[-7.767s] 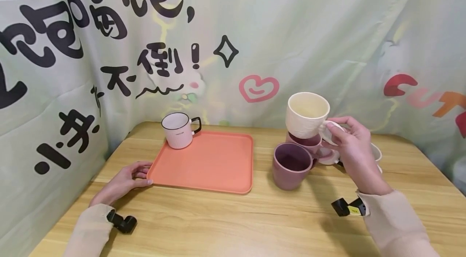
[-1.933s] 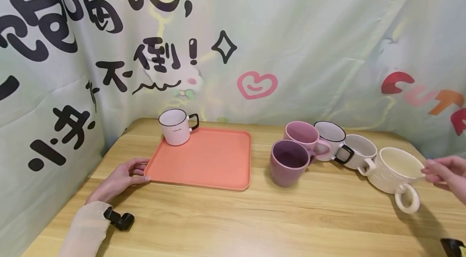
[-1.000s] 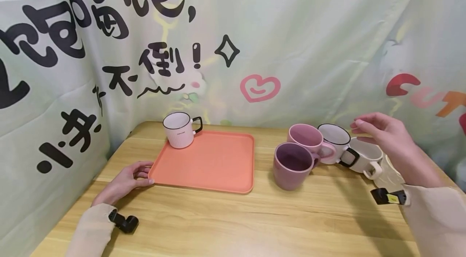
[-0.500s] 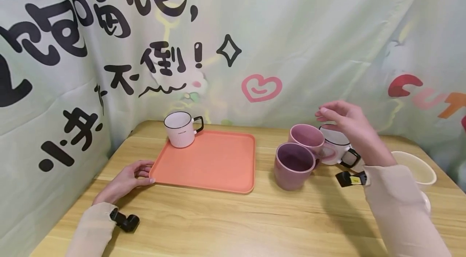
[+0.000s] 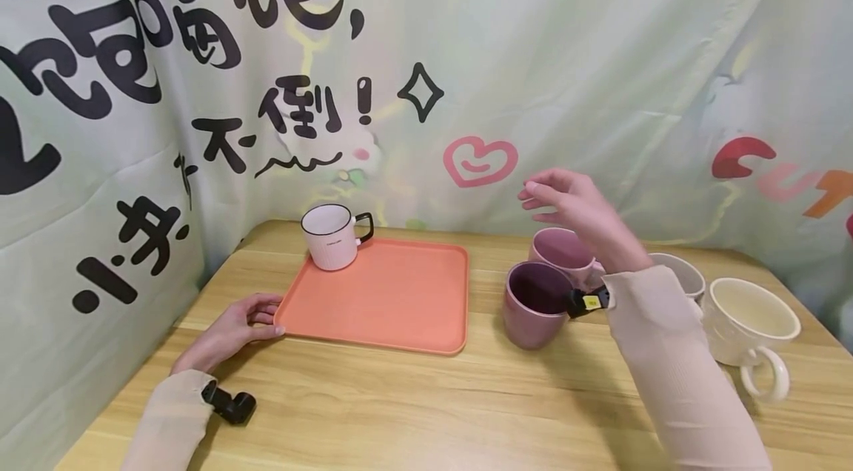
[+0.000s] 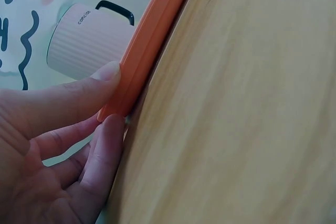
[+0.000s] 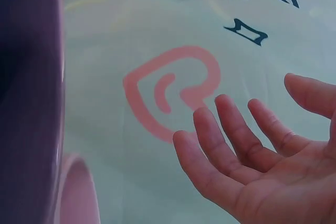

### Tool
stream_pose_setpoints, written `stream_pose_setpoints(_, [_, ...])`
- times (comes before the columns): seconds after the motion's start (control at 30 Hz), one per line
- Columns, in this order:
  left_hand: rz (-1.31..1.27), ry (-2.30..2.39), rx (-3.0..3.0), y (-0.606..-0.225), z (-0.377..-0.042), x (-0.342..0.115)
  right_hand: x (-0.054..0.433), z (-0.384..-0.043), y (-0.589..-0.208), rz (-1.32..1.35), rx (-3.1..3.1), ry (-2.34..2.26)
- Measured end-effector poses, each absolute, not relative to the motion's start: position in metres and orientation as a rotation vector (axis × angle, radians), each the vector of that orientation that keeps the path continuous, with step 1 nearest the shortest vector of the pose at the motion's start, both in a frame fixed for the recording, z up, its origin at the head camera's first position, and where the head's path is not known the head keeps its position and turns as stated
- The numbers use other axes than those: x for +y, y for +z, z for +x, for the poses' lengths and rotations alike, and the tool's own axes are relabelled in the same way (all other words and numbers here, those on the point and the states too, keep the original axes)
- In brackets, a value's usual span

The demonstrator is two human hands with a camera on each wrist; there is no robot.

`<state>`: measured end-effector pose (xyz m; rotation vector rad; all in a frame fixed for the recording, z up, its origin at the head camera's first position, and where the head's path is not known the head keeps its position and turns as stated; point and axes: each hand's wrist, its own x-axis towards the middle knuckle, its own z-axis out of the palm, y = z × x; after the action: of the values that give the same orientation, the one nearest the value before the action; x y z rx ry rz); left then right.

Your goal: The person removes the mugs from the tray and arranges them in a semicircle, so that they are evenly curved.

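Observation:
My left hand (image 5: 229, 326) pinches the near left corner of an orange tray (image 5: 383, 301), thumb on the rim and a finger beneath, as the left wrist view shows. At the tray's far left corner stands a white ribbed mug (image 5: 331, 247) with a black rim and black handle. My right hand (image 5: 573, 206) hovers, fingers loosely bent and holding nothing, above and behind a pink mug (image 5: 558, 246). In front of that mug is a purple mug (image 5: 529, 326), large at the left edge of the right wrist view. My right forearm hides a second black-rimmed mug.
Right of my forearm stand an off-white mug (image 5: 685, 275), partly covered, and a cream mug (image 5: 746, 317) with a ring-shaped handle. A printed cloth backdrop (image 5: 573, 71) rises along the back and left of the wooden table (image 5: 426, 412).
My right hand held the cream mug above the pink one; the mug now stands at the row's right end, released. The hand has since swept left. My left hand stays at the tray corner.

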<state>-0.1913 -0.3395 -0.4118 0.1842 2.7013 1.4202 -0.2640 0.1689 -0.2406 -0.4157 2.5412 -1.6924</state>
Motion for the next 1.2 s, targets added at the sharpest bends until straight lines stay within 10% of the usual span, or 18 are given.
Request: stream_pose_setpoints(1.2, [0.153, 1.429, 2.693, -0.411, -0.192, -0.338, 0.057, -0.299, -0.252, -0.378, 2.284, -1.775])
